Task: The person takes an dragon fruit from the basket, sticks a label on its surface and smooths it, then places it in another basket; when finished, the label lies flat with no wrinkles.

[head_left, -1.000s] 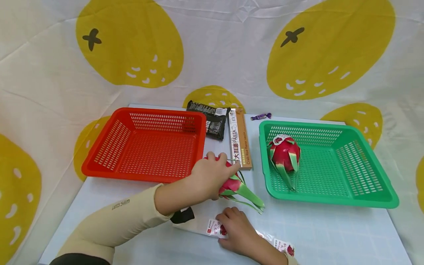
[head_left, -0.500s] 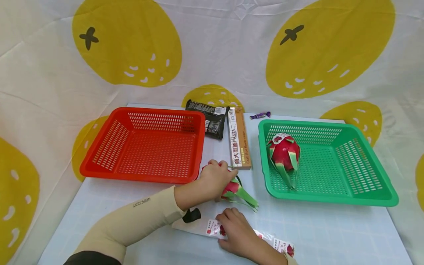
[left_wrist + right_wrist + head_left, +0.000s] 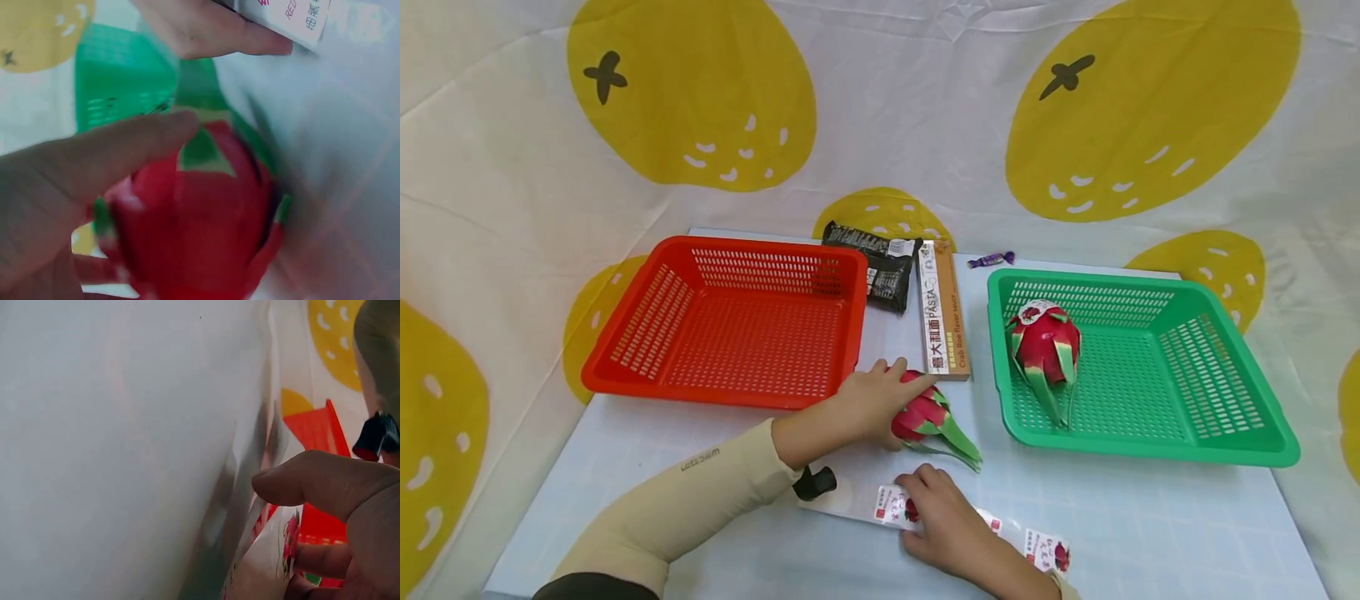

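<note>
My left hand is around a red dragon fruit with long green tips, just right of the red basket's near corner. In the left wrist view its thumb lies along the dragon fruit, with other fingers at the far side. My right hand pinches a strip of dragon fruit stickers near the table's front. The right wrist view has the thumb on one face of the sticker strip and fingers behind it. A second dragon fruit, with a sticker on top, sits in the green basket.
A red basket stands at the left. Behind, between the baskets, lie black packets, a pasta box and a purple wrapped candy. A patterned cloth hangs at the back.
The left hand and its dragon fruit have shifted slightly left and down. More of the fruit shows now as the left hand sits further to its left. My right hand stays on the sticker strip.
</note>
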Demonstrator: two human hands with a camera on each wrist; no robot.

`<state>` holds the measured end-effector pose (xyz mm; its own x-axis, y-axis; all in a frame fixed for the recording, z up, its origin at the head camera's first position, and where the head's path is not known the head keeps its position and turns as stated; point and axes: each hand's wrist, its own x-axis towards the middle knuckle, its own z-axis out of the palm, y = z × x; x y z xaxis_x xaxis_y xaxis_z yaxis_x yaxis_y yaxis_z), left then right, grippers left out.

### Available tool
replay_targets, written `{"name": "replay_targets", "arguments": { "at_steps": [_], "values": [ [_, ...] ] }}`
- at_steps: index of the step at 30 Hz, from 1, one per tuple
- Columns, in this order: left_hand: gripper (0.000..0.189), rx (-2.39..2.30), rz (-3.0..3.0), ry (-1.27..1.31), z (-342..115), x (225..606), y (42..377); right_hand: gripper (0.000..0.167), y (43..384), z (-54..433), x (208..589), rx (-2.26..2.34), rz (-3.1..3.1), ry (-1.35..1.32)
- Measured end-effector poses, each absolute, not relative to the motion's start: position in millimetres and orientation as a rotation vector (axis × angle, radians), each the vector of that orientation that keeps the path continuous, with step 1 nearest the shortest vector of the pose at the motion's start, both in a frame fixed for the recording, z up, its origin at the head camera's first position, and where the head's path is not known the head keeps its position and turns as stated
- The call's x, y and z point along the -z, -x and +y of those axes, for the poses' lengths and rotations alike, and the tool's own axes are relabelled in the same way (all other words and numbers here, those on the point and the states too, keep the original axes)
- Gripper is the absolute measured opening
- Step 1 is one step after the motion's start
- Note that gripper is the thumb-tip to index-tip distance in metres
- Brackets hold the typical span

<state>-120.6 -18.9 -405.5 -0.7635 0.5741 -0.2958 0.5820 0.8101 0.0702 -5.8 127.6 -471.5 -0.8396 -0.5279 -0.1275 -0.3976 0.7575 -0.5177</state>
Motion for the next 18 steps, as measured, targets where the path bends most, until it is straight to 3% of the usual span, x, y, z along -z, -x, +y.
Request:
{"name": "replay_targets", "arguments": {
  "at_steps": [9, 14, 18],
  "values": [
    [0.055, -0.676, 2.588, -0.981, -61.9, 377.6, 88.8, 0.056, 6.5, 148.5, 460.1, 1.023, 2.693, 0.808],
    [0.049, -0.721, 2.36, -0.916, -74.9, 388.5, 73.5, 0.062, 9.7, 153.0, 446.5, 1.176, 2.739, 1.002],
    [0.037, -0.748, 2.212, -0.881, -75.5, 399.0, 73.9, 0.066, 12.4, 152.2, 439.6, 1.15, 2.745, 1.013]
  ]
}}
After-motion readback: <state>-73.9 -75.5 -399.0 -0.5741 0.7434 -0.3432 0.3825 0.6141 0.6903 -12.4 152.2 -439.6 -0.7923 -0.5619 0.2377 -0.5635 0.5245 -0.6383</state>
